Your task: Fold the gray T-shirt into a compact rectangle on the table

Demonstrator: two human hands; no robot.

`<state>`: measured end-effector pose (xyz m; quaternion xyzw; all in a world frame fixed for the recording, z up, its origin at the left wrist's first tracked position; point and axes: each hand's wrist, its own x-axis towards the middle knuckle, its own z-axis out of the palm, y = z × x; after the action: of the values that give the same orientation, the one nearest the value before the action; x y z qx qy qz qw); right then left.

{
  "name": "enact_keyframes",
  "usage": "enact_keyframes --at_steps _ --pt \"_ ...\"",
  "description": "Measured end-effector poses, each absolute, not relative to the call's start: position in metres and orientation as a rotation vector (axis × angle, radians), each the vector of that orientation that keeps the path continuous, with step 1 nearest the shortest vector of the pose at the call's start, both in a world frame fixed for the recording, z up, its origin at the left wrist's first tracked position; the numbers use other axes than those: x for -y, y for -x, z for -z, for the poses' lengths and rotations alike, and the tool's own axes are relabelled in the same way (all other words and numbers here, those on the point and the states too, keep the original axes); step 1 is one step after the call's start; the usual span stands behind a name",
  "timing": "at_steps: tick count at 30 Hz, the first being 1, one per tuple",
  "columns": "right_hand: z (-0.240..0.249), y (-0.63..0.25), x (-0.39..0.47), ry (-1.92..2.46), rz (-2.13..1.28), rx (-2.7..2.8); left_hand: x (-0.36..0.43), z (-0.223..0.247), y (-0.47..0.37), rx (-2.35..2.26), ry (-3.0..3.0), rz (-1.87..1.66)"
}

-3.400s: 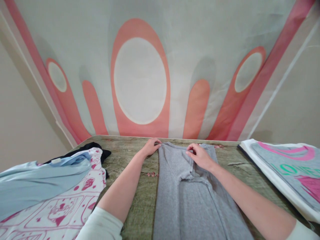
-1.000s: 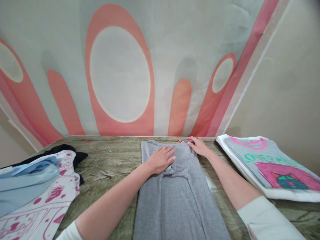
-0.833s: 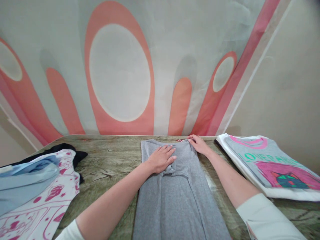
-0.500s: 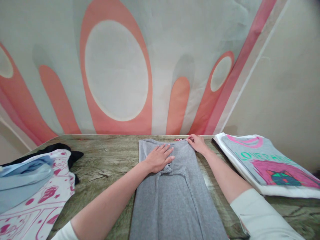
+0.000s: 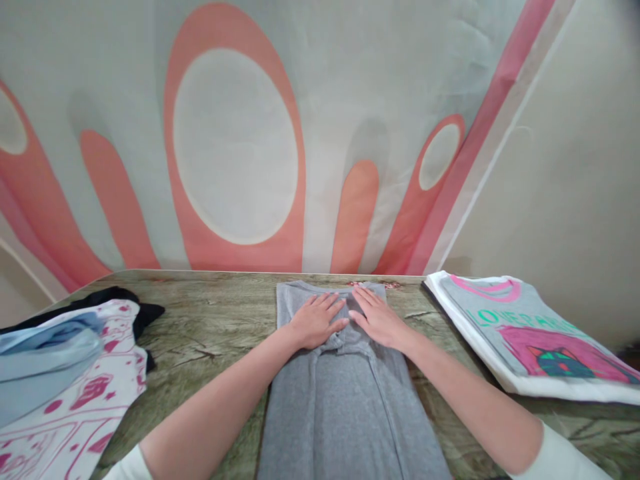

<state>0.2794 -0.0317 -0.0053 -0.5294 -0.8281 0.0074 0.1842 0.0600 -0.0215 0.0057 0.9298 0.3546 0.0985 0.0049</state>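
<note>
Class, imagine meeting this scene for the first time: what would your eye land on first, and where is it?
Probably the big white oval ringed in orange-pink, left of centre on the wall behind the table. Next, the left hand and right hand, spread on the grey garment in the middle. At right, the bright pink cat picture on a folded shirt stands out too.

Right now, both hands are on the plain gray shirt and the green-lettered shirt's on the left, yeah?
No, the head view shows the green-lettered shirt on the right. The left hand and right hand are on the plain gray shirt.
</note>
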Motion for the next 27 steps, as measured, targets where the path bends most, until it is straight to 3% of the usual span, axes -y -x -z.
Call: enact_keyframes --at_steps 8,12,17,27 --pt "0.023 -0.307 0.014 1.936 -0.072 2.168 0.021 -0.005 -0.060 -1.071 -2.816 -0.374" --pt "0.010 -0.294 0.022 1.727 0.068 2.103 0.004 -0.017 -0.050 -1.065 -2.664 -0.619" --pt "-0.009 -0.263 0.035 1.347 -0.108 2.172 -0.028 -0.026 -0.015 -1.381 -2.567 -0.728" --pt "0.004 -0.245 0.009 1.498 -0.309 2.066 -0.052 -0.009 0.026 -1.529 -2.490 -0.632"
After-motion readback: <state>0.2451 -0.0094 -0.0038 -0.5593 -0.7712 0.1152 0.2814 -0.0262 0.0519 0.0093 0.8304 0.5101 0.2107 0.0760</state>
